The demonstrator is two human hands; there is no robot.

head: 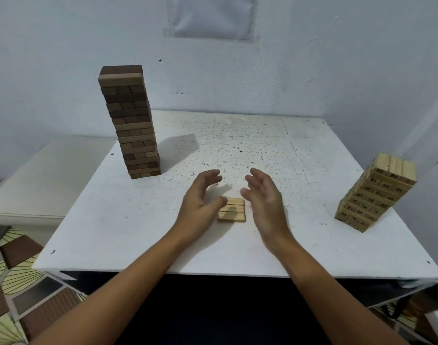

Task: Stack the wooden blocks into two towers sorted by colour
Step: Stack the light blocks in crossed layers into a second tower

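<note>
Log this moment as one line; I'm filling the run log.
hands: left and right open beside pale blocks | dark tower rear left | pale tower right | table

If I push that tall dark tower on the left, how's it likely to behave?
The dark tower would probably tip rather than slide: it is tall on a narrow base. It is built of loose stacked blocks with slightly uneven layers, so a nudge would likely shift single blocks first. The white table looks smooth, so a low, slow push might slide it.
</note>
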